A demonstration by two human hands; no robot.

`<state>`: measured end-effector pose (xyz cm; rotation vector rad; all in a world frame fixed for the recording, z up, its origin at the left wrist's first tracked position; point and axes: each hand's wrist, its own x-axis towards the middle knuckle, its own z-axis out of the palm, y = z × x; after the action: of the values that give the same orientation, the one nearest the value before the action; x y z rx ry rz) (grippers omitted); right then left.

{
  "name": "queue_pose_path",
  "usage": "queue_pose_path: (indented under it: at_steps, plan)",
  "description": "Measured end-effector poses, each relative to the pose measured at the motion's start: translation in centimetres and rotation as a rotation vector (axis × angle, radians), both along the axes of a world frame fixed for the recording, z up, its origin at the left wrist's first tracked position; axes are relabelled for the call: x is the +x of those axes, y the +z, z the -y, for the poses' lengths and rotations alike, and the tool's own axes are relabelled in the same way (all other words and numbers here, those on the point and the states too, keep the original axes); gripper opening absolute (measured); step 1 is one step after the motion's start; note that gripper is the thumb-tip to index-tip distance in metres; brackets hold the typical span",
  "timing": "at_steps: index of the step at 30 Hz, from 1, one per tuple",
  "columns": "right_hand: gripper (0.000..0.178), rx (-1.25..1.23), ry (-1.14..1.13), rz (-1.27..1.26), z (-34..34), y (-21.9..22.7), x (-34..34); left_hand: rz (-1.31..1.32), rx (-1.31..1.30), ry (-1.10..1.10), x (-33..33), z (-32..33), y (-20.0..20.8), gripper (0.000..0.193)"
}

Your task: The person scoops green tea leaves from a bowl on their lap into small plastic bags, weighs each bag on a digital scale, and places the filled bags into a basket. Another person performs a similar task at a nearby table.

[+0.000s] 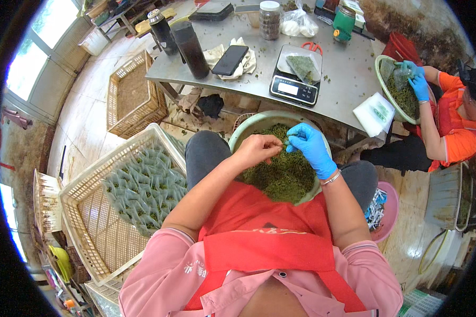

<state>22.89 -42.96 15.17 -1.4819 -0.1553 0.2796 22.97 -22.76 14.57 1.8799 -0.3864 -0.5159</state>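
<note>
1. Red apron [259, 232] over pink sleeves, nearest the camera at 6 o'clock.

2. Green basin [248, 127] on the lap, centre of view, heaped with dark green dried leaf [280, 177].

3. Left hand [258, 149], bare, fingers pinched closed over the heap; what it pinches is too small to tell. Right hand [311, 148], in a blue glove, touching it fingertip to fingertip from 3 o'clock, closed on something thin and pale, seemingly a small sachet. Step judged: leaf being put into or sorted for a small packet. The next move would call for a steady pinch so the opening stays wide and nothing spills back.

4. Pale slatted crate [84, 222] at 8 o'clock on the floor, holding a pile of filled sachets [143, 190]. Pink bowl [388, 208] at 4 o'clock with small wrapped bits.

5. Steel worktop [344, 68] at 12 o'clock: digital scale [296, 82] with a leaf packet on its pan, dark phone [230, 59] on cloth, two dark flasks [189, 48], a lidded jar [270, 20], a green canister [344, 24], red-handled scissors.

6. Second person [449, 127] in orange at 2 o'clock, blue-gloved, over another green basin.

7. Room: worn pale floor tiles littered with leaf, wicker crate [132, 98] at 10 o'clock, bright windows at the far left.
</note>
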Motion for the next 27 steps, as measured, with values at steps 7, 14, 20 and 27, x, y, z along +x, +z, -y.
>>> queue_pose_path:
  at_steps: [7,14,20,27]
  plan:
    - [0.008,-0.07,-0.216,0.135,-1.0,-3.4,0.6,-0.394,-0.333,0.094,1.3,0.0,-1.6,0.022]
    - [0.009,-0.171,-0.503,0.182,0.5,-6.3,2.6,-0.446,-0.352,0.081,0.9,-0.2,-2.8,0.017]
    - [0.031,-0.196,0.024,-0.065,0.7,-2.6,1.0,-0.378,-0.376,0.167,0.9,-0.7,-2.4,0.016]
    - [0.02,-0.249,0.108,0.072,-0.3,-2.7,0.1,-0.414,-0.312,0.036,1.1,-0.7,-2.8,0.021]
